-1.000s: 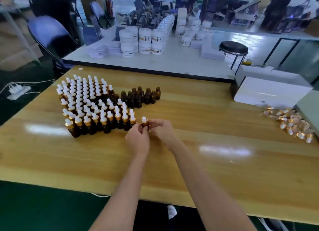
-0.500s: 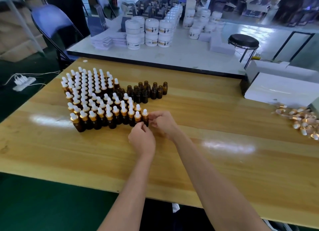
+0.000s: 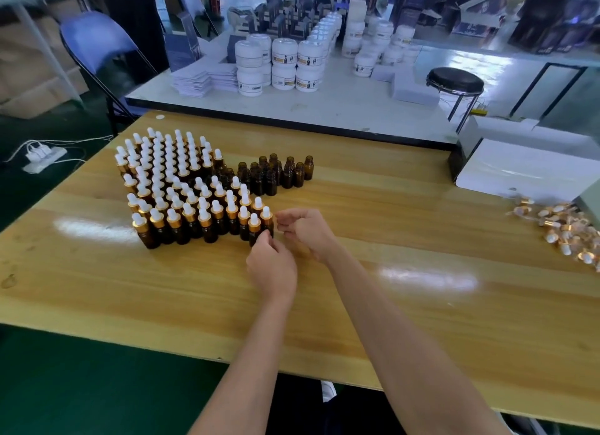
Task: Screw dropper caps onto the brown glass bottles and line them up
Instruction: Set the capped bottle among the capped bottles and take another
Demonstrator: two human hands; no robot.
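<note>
Evidently to square up the front row [image 3: 194, 218] on the worktop's [image 3: 389, 304] left half, the left hand [image 3: 271, 265] clamps its fingers low on the end capped bottle [image 3: 254, 228], while the right hand [image 3: 305, 230] hovers just beside it, fingers loosely curled and empty.

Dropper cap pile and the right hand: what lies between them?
Head view: only bare tabletop between right hand and dropper cap pile.
</note>
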